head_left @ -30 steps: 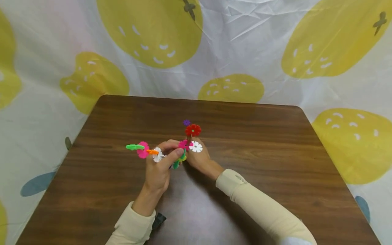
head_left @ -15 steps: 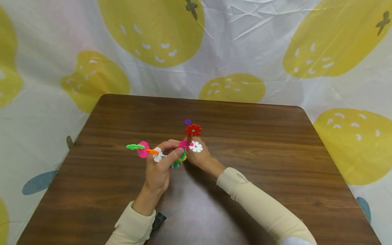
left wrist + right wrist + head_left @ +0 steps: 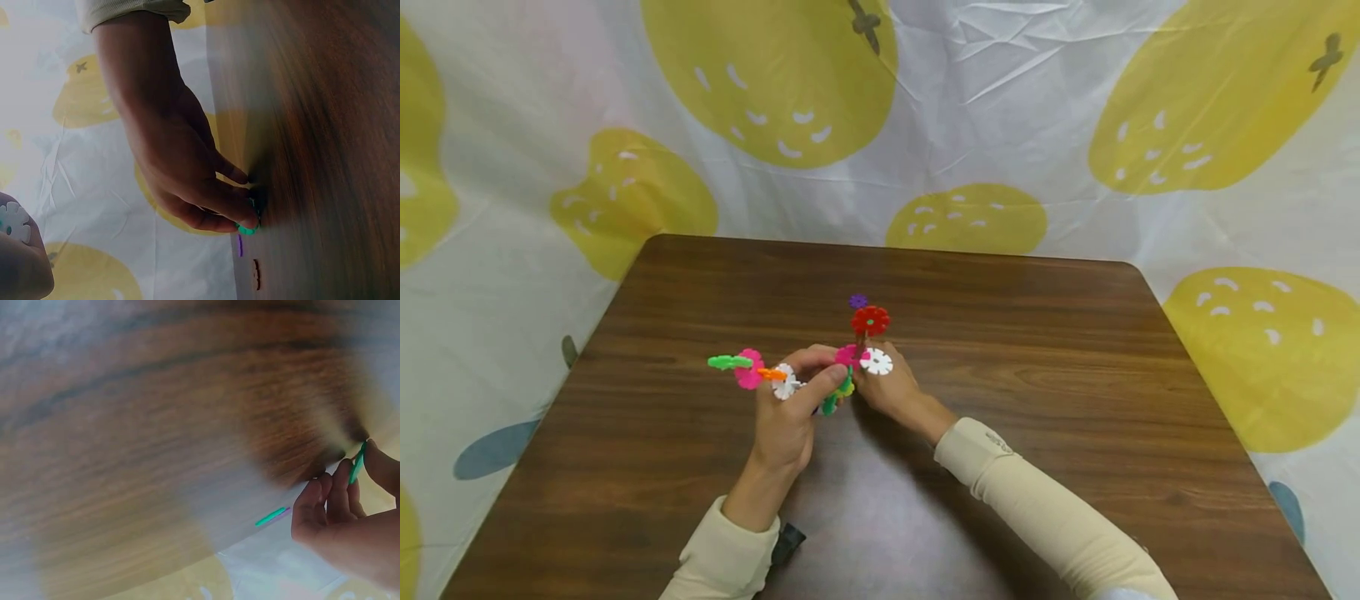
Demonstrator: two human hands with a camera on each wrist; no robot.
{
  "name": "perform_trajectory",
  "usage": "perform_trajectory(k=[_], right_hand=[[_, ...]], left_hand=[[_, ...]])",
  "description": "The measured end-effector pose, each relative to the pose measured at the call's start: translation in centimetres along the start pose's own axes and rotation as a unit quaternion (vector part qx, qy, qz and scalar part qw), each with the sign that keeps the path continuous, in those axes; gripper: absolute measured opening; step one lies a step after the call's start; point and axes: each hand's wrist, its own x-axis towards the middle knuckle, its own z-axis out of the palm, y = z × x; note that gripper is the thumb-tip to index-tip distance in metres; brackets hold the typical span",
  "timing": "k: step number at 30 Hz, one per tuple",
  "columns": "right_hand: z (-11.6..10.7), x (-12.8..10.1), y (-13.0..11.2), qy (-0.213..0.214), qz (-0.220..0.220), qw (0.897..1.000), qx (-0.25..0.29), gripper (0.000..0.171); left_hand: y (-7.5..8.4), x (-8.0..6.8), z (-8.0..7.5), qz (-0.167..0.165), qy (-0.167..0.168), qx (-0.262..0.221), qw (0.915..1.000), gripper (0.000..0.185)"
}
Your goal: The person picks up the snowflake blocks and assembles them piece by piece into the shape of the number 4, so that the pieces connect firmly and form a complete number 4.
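In the head view my left hand point(image 3: 786, 425) grips a joined chain of notched plastic snowflake discs. Sticking out to the left are a light green disc point(image 3: 730, 362), a pink disc point(image 3: 748, 369), an orange one point(image 3: 772, 375) and a white one point(image 3: 785, 382). By the thumb show a magenta disc point(image 3: 847, 357) and a second white disc point(image 3: 876, 361), with a red disc point(image 3: 870, 321) above. My right hand point(image 3: 891, 387) is beyond the chain, low over the table, its fingertips hidden there. The right wrist view shows it pinching a green snowflake disc point(image 3: 357, 464) between thumb and fingers.
A purple disc point(image 3: 858, 301) lies on the brown wooden table point(image 3: 1037, 350), past the right hand. In the left wrist view a brown disc point(image 3: 256, 275) lies near it. A patterned cloth point(image 3: 805, 200) hangs behind the table. Something small and black point(image 3: 787, 542) shows beside the left cuff.
Both hands stay nearly in place with the chain between them. The red and white discs shift very slightly left, and the right sleeve edges a little down and right.
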Motion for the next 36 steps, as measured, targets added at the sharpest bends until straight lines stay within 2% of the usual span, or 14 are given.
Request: perform_trajectory(k=[4,10,14,17,20,25,32,36], right_hand=[[0.0,-0.1,0.1,0.007,-0.014,1.000,0.005,0.014],[-0.2,-0.3,0.2,-0.008,0.027,0.999,0.034,0.024],[-0.3,-0.4,0.4,-0.018,0.036,0.998,0.057,0.030],[-0.4,-0.5,0.5,-0.032,0.044,0.996,0.072,0.036],[-0.6,-0.7,0.5,-0.051,0.070,0.993,0.075,0.043],[-1.1,-1.0,0.6,-0.069,0.114,0.988,0.078,0.036],[-1.7,-1.5,1.0,-0.069,0.122,0.987,0.081,0.034],[-2.3,-1.9,1.0,-0.068,0.132,0.984,0.103,0.031]], left_hand=[[0.1,0.0,0.0,0.003,-0.001,0.005,1.0000,0.011],[0.1,0.1,-0.1,0.005,0.003,0.004,1.0000,0.012],[0.1,0.0,-0.3,0.010,0.007,0.001,0.9999,0.013],[0.1,0.0,-0.3,0.008,0.011,-0.001,0.9999,0.013],[0.1,0.1,-0.4,0.005,0.015,-0.001,0.9999,0.012],[0.1,0.2,-0.6,0.006,0.019,0.000,0.9998,0.010],[0.2,0.4,-0.9,0.008,0.016,-0.002,0.9998,0.010],[0.2,0.5,-0.9,0.017,0.020,-0.001,0.9996,0.012]])
